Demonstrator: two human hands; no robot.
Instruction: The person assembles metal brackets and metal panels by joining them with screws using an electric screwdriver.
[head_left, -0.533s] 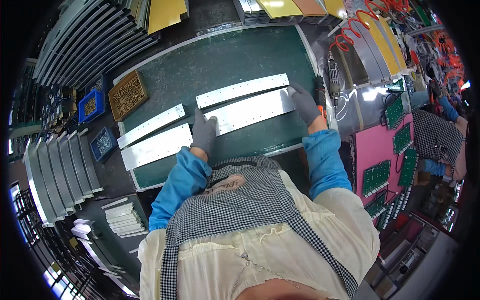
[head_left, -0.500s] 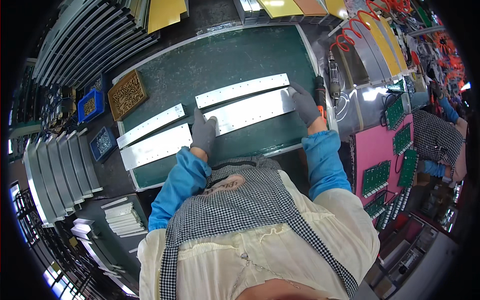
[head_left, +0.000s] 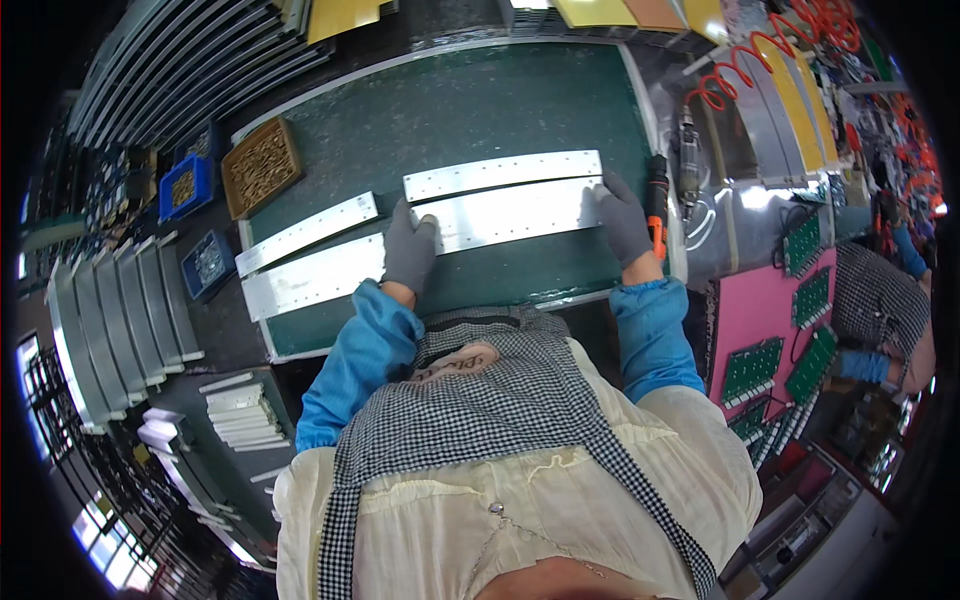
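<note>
Both my hands wear grey gloves. My left hand (head_left: 410, 247) grips the near left end of a wide silvery metal plate (head_left: 520, 217), its thumb on top. At the other end, my right hand (head_left: 624, 222) is closed around the plate's edge. Along the plate's far side lies a narrow metal strip (head_left: 500, 175) with small holes, close against it at the right. To the left, another narrow strip (head_left: 308, 233) and another wide plate (head_left: 318, 281) rest on the green work table (head_left: 480, 100). My left fingers are near that second pair's right end.
An orange-brown tray of brassy screws (head_left: 262, 165) and blue bins (head_left: 185, 188) stand at the left. A black and orange power tool (head_left: 656, 210) lies beside my right hand. Green circuit boards (head_left: 752, 370) lie on a pink mat (head_left: 740, 310). Another person works at far right.
The wide plate has come closer to the narrow strip, so the dark gap between them is thinner. My hands stay on its ends. The whole view has shifted slightly.
</note>
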